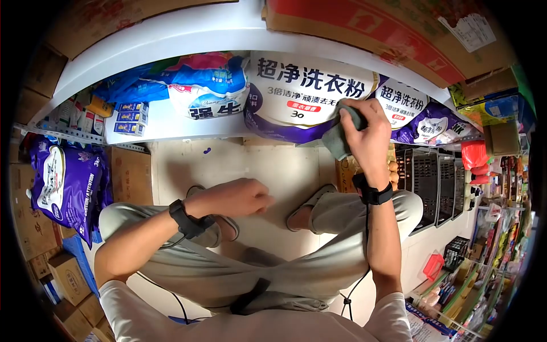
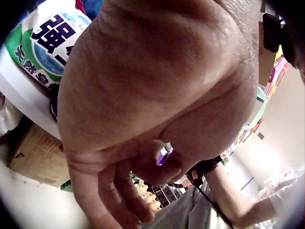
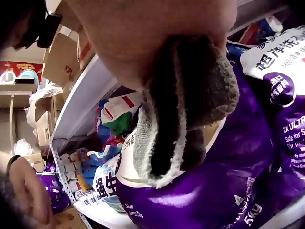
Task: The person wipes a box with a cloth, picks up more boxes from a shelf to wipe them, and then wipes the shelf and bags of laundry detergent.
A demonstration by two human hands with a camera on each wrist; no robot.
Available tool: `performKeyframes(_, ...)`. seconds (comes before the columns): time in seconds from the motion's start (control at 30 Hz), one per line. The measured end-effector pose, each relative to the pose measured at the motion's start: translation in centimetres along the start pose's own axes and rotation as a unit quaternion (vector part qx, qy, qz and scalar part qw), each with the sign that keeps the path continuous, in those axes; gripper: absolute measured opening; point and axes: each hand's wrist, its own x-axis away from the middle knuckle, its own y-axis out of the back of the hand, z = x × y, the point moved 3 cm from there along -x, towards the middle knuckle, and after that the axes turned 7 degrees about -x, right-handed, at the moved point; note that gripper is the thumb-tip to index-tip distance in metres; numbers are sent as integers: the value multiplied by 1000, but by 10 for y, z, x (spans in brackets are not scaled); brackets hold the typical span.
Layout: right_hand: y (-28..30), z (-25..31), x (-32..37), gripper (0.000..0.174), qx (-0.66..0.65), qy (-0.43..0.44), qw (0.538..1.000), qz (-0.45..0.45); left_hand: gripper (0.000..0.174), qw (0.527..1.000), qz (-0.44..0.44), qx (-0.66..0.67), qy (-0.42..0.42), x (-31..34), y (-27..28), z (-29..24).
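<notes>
My right hand (image 1: 369, 134) grips a folded grey-green cloth (image 1: 341, 138) against the lower right front of a large white and purple detergent bag (image 1: 310, 88) on the shelf. In the right wrist view the cloth (image 3: 186, 109) hangs in folds below the palm, before the purple bag (image 3: 190, 200). My left hand (image 1: 236, 198) hangs in the air over the floor between the knees, holding nothing, its fingers loosely curled; the left wrist view shows the palm (image 2: 157, 95) and bent fingers close up.
Blue and white bags (image 1: 208, 85) and small boxes (image 1: 130, 118) share the white shelf (image 1: 165, 134). More purple bags (image 1: 71, 182) stand at the left, cartons (image 1: 74, 279) below them. Black crates (image 1: 424, 182) stand on the floor at the right; a red-striped carton (image 1: 364, 25) lies above the shelf.
</notes>
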Motion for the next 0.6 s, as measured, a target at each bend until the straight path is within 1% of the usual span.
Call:
performKeyframes(0.03, 3, 1, -1, 17, 14, -19, 1000, -2, 47, 1000, 1, 0, 2, 1, 0, -3)
performKeyframes(0.13, 3, 7, -1, 18, 1, -15, 999, -29, 47, 1000, 8, -2, 6, -1, -2, -2)
performKeyframes(0.17, -2, 4, 2, 19, -12, 30, 999, -36, 48, 1000, 11, -4, 6, -3, -2, -2)
performKeyframes(0.2, -7, 8, 2, 18, -11, 50, 998, -36, 48, 1000, 11, -10, 7, -5, -3, -1)
performKeyframes(0.27, -18, 9, 6, 17, 14, 50, 999, -15, 48, 1000, 12, -21, 9, -6, -6, 0)
performKeyframes(0.3, -21, 11, 7, 17, 44, 19, 999, 0, 48, 1000, 15, -19, 8, -6, -7, 0)
performKeyframes(0.43, -12, 5, 2, 19, 81, 20, 996, -40, 47, 1000, 20, -19, 10, -2, -4, -1)
performKeyframes(0.47, -10, 4, 1, 19, 84, 9, 996, -36, 47, 1000, 20, -19, 10, -1, -3, -2)
performKeyframes(0.53, -12, 3, 3, 18, 51, 40, 997, -33, 48, 1000, 16, -14, 12, -1, -4, 0)
performKeyframes(0.6, -22, 9, 10, 17, 71, 54, 996, 7, 48, 1000, 14, -13, 11, -3, -5, 0)
